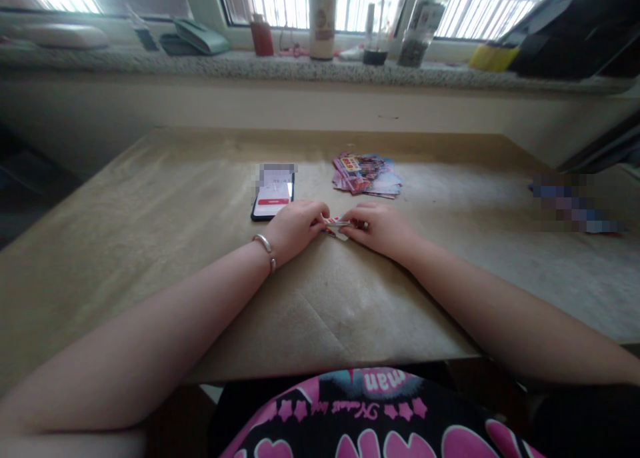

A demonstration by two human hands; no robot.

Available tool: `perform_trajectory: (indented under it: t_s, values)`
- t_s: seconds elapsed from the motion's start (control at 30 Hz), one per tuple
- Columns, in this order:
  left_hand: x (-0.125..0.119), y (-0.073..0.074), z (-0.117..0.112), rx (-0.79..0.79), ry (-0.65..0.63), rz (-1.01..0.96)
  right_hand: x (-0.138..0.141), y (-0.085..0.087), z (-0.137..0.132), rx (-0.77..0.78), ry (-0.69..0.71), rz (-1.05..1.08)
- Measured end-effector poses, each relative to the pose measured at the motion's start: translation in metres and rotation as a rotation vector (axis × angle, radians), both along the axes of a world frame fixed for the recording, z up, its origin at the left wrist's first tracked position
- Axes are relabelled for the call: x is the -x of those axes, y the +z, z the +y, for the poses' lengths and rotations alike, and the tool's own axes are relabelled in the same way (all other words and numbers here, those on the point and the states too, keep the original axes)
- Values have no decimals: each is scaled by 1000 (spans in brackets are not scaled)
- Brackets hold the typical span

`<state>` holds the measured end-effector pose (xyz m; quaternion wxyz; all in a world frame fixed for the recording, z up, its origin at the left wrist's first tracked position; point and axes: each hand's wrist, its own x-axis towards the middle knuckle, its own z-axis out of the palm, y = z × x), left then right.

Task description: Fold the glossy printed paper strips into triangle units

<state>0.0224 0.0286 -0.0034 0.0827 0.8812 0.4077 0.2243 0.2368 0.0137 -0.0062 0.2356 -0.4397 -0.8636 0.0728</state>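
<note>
A small piece of printed paper (331,223), white with red marks and seemingly folded, is pinched between both hands above the table. My left hand (296,228), with a silver bangle (263,243) at the wrist, closes its thumb and fingers on the left end. From the other side, my right hand (383,228) grips the right end, its fingertips partly hiding it. Just beyond the hands lies a loose pile of colourful printed sheets or packets (367,175). A phone (273,195) with a lit screen rests flat beside my left hand.
The table (150,258) has a pale yellowish cover. At its right side lies a blurred, colourful strip (575,205). A speckled stone windowsill (280,66) behind holds a red bottle (261,37), a tall cylinder (323,18), clear containers (420,31) and a dark bag (575,31).
</note>
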Motion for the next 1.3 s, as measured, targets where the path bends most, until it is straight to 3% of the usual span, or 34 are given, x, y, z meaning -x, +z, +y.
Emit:
perform_trajectory:
  t_s: [0.27,0.4,0.7,0.9,1.3]
  values:
    - [-1,-5,4,-39,-57,49,6,1,-2,-110,52,-128]
    - [-3,-7,4,-91,-70,51,7,-2,1,-80,29,-62]
    - [5,-2,3,-5,-8,64,-4,1,8,114,-50,-57]
    - [4,0,2,-59,-8,135,-8,8,5,62,-49,-193]
    - [5,-1,-1,-110,2,165,-19,9,5,124,-93,-192]
